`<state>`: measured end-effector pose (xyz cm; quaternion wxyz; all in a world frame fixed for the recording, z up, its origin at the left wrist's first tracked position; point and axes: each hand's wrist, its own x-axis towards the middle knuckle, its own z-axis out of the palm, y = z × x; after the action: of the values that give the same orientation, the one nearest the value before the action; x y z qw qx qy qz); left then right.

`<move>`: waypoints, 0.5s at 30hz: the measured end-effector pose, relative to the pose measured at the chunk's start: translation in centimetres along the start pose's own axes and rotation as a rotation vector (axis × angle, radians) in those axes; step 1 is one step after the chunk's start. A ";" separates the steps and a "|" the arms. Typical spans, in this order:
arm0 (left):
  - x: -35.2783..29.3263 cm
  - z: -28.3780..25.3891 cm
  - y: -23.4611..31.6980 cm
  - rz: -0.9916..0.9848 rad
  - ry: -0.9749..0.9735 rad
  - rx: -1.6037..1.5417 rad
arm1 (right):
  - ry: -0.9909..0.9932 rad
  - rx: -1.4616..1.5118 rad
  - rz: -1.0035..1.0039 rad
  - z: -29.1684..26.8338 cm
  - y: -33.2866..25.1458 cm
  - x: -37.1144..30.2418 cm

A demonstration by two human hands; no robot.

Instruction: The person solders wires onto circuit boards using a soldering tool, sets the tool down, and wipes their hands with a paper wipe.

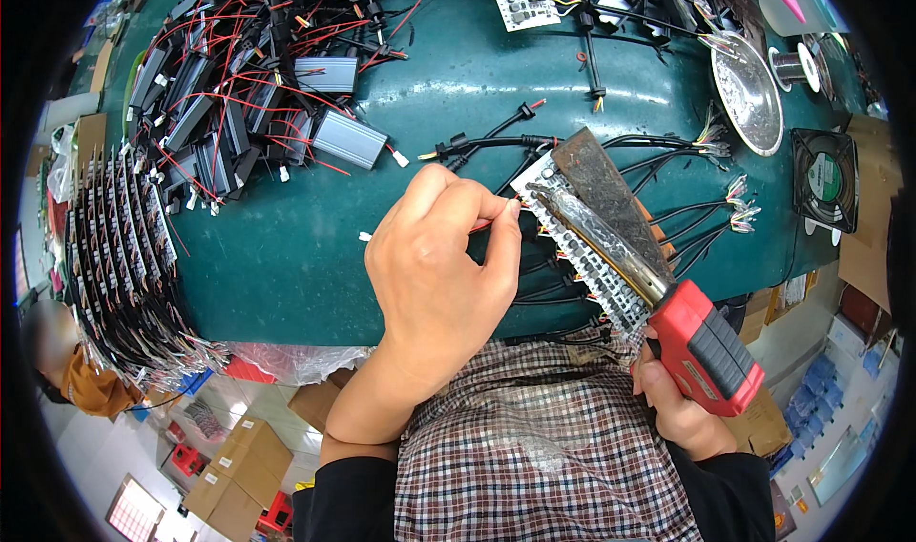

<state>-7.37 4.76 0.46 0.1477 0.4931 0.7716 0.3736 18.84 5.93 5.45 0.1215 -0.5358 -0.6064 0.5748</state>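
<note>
Right hand (692, 418): grip closed round the handle of a red-and-black soldering tool (704, 349). Left hand (437, 246): thumb and index together, pinching a thin red wire (483, 225); wire end at the fingertips too small to tell. Soldering tool's long axis is diagonal: handle toward the bench's near right corner, metal barrel pointing to the far left. Barrel sits over a strip of circuit boards (598, 273), whose long axis runs roughly parallel; contact with it, can't tell. Left fingertips at the strip's far-left end. Dark block (601, 175) along the strip's right side. Tool handle appears to overhang the near edge of the green bench (272, 275), close to the plaid apron (534, 447). Black cables (682, 208) crowd the right side of the block. Open room: bare bench left of the left hand, another bare patch toward the far edge. Far left corner: heap of grey metal cases (351, 139) with red leads. Left edge: stacked boards (119, 246). Right edge: fan (824, 181); beyond it toward the far right corner, metal dish (747, 93) and wire spool (792, 69).
</note>
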 end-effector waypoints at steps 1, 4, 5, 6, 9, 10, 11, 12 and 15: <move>0.0 0.0 0.1 -0.021 -0.001 -0.035 | 0.003 -0.007 -0.013 0.0 0.1 0.0; 0.0 0.0 0.0 -0.057 0.006 -0.087 | -0.035 -0.036 -0.047 -0.2 0.4 0.2; 0.0 0.0 0.0 -0.071 0.014 -0.104 | -0.036 -0.036 -0.048 -0.2 0.4 0.3; 0.1 0.0 0.0 -0.071 0.013 -0.105 | -0.048 -0.051 -0.041 -0.2 0.2 0.3; 0.2 -0.1 0.0 -0.050 -0.010 -0.082 | -0.074 -0.071 -0.026 -0.3 0.2 0.4; 0.2 -0.1 0.0 -0.054 -0.014 -0.074 | -0.088 -0.076 -0.017 -0.3 0.3 0.4; 0.2 -0.1 0.0 -0.058 -0.018 -0.065 | -0.088 -0.076 -0.017 -0.3 0.3 0.5; 0.3 -0.1 0.0 -0.058 -0.018 -0.066 | -0.101 -0.088 -0.044 -0.3 0.3 0.6; 0.3 -0.2 0.1 -0.066 -0.023 -0.063 | -0.107 -0.084 -0.054 -0.2 0.3 0.7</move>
<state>-7.57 4.97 0.68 0.1842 0.4669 0.7736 0.3868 18.91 6.47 4.91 0.0819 -0.4924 -0.6498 0.5732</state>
